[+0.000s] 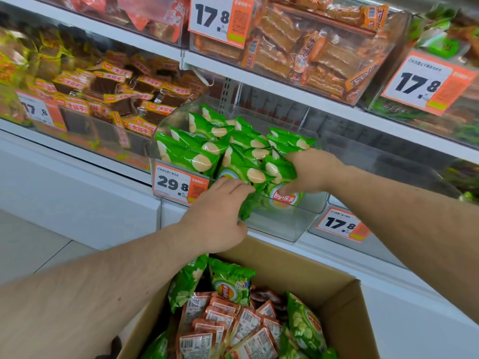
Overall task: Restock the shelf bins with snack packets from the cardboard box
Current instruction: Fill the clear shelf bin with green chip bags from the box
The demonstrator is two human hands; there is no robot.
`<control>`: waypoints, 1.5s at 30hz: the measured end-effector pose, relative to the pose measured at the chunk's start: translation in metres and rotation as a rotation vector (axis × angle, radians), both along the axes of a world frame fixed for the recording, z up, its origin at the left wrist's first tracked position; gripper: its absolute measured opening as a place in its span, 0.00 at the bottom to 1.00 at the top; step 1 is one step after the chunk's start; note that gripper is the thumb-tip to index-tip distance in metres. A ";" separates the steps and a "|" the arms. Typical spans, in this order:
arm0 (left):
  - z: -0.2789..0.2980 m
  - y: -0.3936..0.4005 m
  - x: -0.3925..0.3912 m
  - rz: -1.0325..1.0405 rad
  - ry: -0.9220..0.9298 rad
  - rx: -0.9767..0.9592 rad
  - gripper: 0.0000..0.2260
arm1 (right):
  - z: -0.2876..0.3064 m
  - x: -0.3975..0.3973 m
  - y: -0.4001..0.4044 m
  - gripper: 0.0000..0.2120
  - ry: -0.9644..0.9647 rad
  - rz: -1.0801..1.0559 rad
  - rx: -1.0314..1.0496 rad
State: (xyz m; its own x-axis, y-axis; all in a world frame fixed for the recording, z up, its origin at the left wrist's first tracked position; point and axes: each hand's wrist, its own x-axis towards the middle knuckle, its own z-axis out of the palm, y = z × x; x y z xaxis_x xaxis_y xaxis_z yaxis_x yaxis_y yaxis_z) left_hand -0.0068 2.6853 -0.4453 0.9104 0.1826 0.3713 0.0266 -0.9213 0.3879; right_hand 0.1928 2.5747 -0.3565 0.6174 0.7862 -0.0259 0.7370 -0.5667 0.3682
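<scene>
Both hands grip green chip packets at the clear bin's front.
I have my left hand (220, 218) and right hand (308, 172) pinching green packets (248, 174) over the clear bin (285, 224), probably packing them upright; the cardboard box (334, 288) below holds more.

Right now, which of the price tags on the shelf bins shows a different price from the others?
The tag on the green chip bin, just left of the left hand: it reads 29.8, while every other readable tag reads 17.8.

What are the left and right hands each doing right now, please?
Left hand: grips a green packet at the bin front.
Right hand: fingers curled on green packets in the bin.
</scene>
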 end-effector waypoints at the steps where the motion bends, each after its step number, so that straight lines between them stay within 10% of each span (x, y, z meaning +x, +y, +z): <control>1: 0.000 0.000 0.001 0.005 -0.003 -0.007 0.31 | -0.004 -0.002 0.000 0.34 -0.014 -0.013 -0.006; 15: -0.007 -0.004 -0.013 -0.028 -0.034 0.046 0.30 | 0.004 -0.027 -0.012 0.40 -0.042 -0.065 0.020; 22: -0.012 -0.015 -0.030 -0.082 0.022 -0.047 0.23 | -0.053 -0.104 -0.058 0.08 0.023 0.447 0.824; 28: -0.040 -0.034 -0.041 -0.266 0.652 -0.030 0.22 | -0.160 -0.141 -0.096 0.03 0.568 0.045 0.234; 33: -0.051 -0.032 -0.044 -0.308 0.798 -0.063 0.20 | -0.207 -0.196 -0.103 0.10 1.088 -0.129 0.069; 38: -0.047 -0.030 -0.048 -0.275 0.806 -0.090 0.20 | -0.235 -0.246 -0.066 0.45 1.202 -0.185 -0.146; 45: -0.042 -0.014 -0.060 -0.015 0.758 -0.106 0.20 | -0.212 -0.238 -0.066 0.14 1.098 -0.282 0.046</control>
State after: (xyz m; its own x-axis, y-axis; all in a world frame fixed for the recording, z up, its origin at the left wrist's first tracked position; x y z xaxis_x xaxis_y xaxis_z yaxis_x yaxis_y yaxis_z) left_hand -0.0671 2.6710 -0.4869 0.9116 0.1682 -0.3750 0.3087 -0.8826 0.3546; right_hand -0.0450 2.5083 -0.5683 0.4342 0.6367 -0.6372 0.4922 -0.7602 -0.4241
